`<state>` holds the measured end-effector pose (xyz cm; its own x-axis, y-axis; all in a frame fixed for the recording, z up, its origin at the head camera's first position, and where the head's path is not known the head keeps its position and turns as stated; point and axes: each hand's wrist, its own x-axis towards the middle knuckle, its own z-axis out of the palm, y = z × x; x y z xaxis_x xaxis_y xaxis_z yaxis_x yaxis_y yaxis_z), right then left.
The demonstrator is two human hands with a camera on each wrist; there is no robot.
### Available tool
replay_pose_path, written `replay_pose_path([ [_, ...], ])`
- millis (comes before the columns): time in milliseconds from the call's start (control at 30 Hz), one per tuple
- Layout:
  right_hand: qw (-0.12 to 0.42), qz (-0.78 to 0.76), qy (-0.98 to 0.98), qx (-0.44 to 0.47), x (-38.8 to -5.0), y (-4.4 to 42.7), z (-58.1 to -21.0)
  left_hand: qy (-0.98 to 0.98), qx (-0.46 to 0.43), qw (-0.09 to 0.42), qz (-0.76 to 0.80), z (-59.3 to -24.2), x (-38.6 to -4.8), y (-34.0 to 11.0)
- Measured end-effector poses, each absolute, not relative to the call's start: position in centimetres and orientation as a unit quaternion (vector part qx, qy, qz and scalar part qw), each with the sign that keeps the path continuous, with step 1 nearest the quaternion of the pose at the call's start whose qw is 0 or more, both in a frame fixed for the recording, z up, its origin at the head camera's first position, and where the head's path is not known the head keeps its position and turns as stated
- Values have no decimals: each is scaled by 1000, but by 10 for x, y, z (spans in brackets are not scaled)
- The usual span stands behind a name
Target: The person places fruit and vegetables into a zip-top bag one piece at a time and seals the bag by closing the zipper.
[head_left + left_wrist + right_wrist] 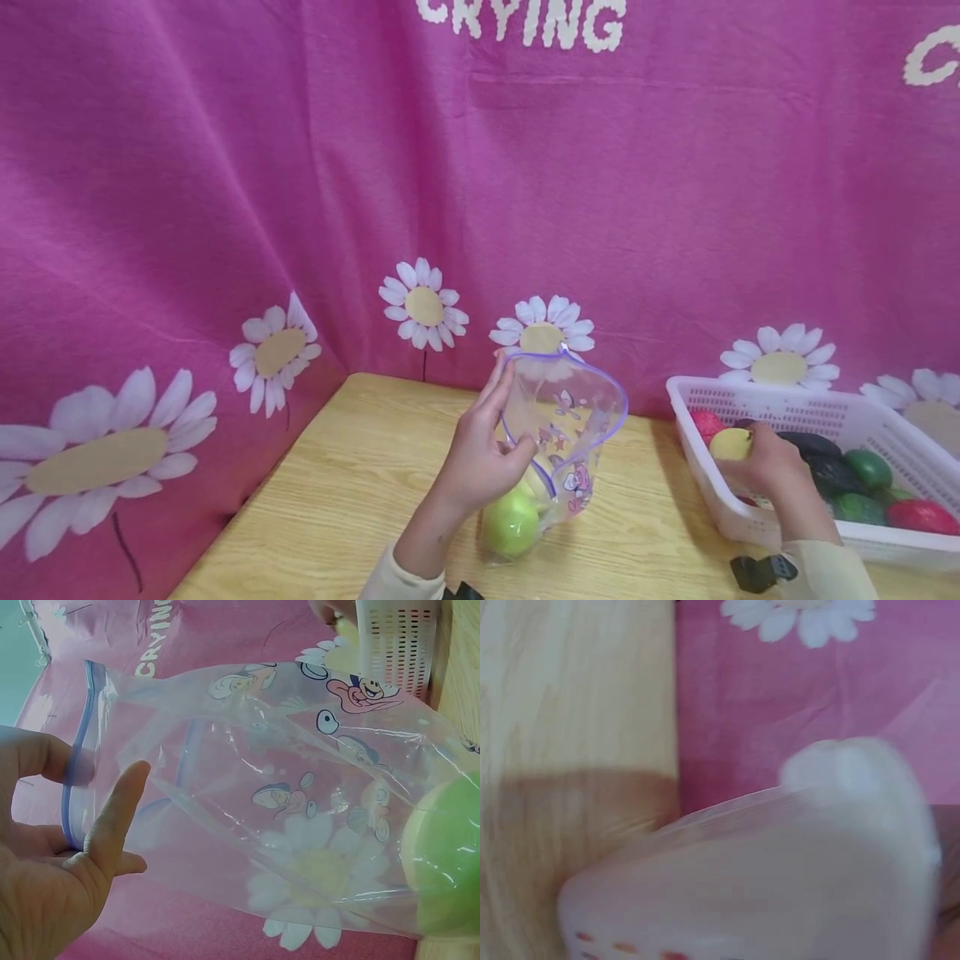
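My left hand point(480, 458) holds a clear zip bag point(581, 408) by its purple-edged mouth, which gapes wide. In the left wrist view, the thumb and fingers sit around the bag's blue-purple zip strip. At the bottom of the bag rests a green apple point(512, 523), with something yellowish partly hidden behind it. My right hand point(776, 471) reaches into a white plastic basket point(723, 510) and grips a round yellow fruit point(730, 444); its exact kind is unclear. The right wrist view shows mostly the blurred basket wall point(742, 892), and only a sliver of hand.
Inside the basket lie a red textured fruit point(707, 425), a dark eggplant-like item point(813, 444), green avocado-like fruits point(867, 469) and a red one point(921, 517). Everything stands on a wooden table point(330, 500). Behind it hangs a pink cloth point(600, 192) printed with daisies.
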<state>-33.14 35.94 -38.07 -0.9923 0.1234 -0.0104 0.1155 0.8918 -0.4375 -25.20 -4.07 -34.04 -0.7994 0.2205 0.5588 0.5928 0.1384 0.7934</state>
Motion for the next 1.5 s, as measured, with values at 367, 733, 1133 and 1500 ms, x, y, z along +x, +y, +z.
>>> replay_pose_path([
  [367, 221, 307, -926, -23, -277, 306, -341, -742, -296, 126, -589, -340, -247, -32],
  [733, 324, 447, -817, 168, -236, 221, -327, -741, -319, 108, -581, -344, -239, -20],
  [1133, 312, 327, -855, 254, -245, 203, -340, -755, -319, 116, -560, -343, -235, -16],
  [1500, 275, 319, -871, 252, -243, 207, -340, -754, -300, 132, -569, -341, -234, -14],
])
